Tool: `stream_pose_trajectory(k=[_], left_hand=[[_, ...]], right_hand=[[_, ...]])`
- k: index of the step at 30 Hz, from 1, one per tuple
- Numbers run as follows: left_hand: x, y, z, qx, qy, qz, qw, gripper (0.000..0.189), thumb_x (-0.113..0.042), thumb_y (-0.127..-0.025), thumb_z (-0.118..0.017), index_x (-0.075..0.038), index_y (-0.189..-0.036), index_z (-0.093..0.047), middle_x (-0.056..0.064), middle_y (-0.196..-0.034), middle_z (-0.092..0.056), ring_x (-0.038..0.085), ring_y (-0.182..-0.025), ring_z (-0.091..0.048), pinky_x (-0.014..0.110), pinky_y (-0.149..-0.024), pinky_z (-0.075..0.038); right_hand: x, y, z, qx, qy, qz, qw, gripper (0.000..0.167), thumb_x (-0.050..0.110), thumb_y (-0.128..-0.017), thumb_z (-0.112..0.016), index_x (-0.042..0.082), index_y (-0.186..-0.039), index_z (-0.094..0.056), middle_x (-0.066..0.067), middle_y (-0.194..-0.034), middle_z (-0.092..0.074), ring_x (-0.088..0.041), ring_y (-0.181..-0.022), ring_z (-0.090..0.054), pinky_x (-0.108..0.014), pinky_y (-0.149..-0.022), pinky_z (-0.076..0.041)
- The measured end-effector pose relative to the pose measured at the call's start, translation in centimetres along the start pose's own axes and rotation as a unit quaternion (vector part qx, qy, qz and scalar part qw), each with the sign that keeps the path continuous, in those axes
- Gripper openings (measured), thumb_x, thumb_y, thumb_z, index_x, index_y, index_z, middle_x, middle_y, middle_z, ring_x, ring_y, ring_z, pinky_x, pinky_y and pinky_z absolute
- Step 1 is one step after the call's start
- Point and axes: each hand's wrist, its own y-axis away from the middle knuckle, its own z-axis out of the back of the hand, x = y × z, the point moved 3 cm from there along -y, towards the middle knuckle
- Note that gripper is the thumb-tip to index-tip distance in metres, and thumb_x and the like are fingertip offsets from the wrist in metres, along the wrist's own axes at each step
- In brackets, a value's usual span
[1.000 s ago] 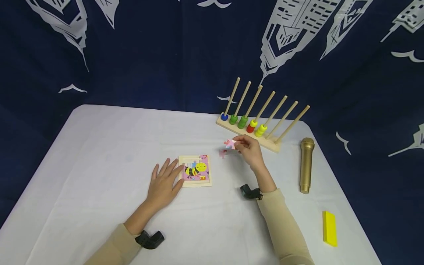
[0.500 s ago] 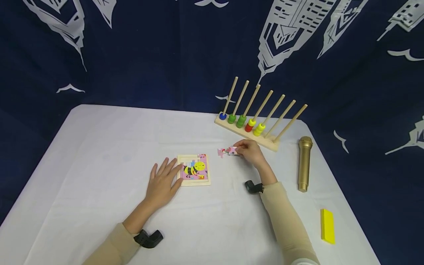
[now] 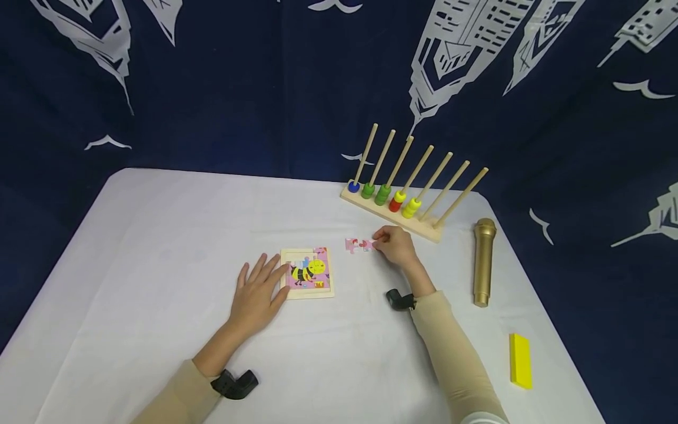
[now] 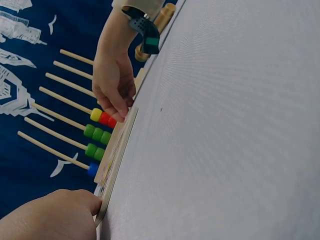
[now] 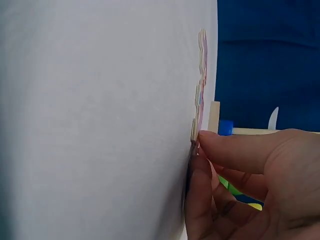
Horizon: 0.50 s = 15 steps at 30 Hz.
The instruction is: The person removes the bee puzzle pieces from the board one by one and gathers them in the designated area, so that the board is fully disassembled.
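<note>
A square wooden jigsaw puzzle (image 3: 309, 272) with a bee picture lies on the table in the head view, bare wood showing at its upper left. My left hand (image 3: 258, 301) rests with spread, straight fingers, its fingertips on the frame's left edge. To the right of the puzzle, my right hand (image 3: 396, 245) pinches a pink puzzle piece (image 3: 366, 245) between thumb and fingers, low at the tabletop. Another pink piece, lying just left of it, seems to adjoin it. In the right wrist view, the thumb and fingers hold the near end of the puzzle piece (image 5: 198, 105).
Behind the right hand stands a wooden bead rack (image 3: 392, 213) with upright pegs and coloured beads. A gold microphone-shaped cylinder (image 3: 483, 263) and a yellow block (image 3: 521, 361) lie on the right. A dark blue printed cloth (image 3: 212, 88) hangs behind the table.
My right hand has lowered the pinched puzzle piece from above the table and brought it alongside the other loose piece. The left hand stays on the frame.
</note>
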Motion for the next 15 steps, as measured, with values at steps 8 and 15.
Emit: stream_pose_trajectory(k=[8, 15], left_hand=[[-0.2, 0.0, 0.0, 0.002, 0.003, 0.0, 1.0, 0.047, -0.026, -0.094, -0.062, -0.009, -0.138, -0.056, 0.017, -0.152, -0.042, 0.039, -0.147, -0.024, 0.062, -0.117, -0.007], [0.0, 0.0, 0.2, -0.003, -0.002, -0.003, 1.0, 0.047, -0.026, -0.094, -0.063, -0.01, -0.137, -0.057, 0.016, -0.152, -0.043, 0.038, -0.147, -0.026, 0.062, -0.116, -0.008]], right_hand=[[-0.6, 0.6, 0.4, -0.025, -0.051, -0.009, 0.9984, 0.016, 0.01, -0.091, -0.066, 0.001, -0.103, -0.07, -0.01, -0.087, -0.066, -0.015, -0.073, -0.054, -0.021, -0.063, -0.044], [0.4, 1.6, 0.1, -0.057, -0.189, -0.022, 0.9801, 0.025, 0.008, -0.093, -0.062, -0.003, -0.116, -0.065, -0.003, -0.083, -0.059, -0.014, -0.07, -0.059, -0.018, -0.061, -0.048]])
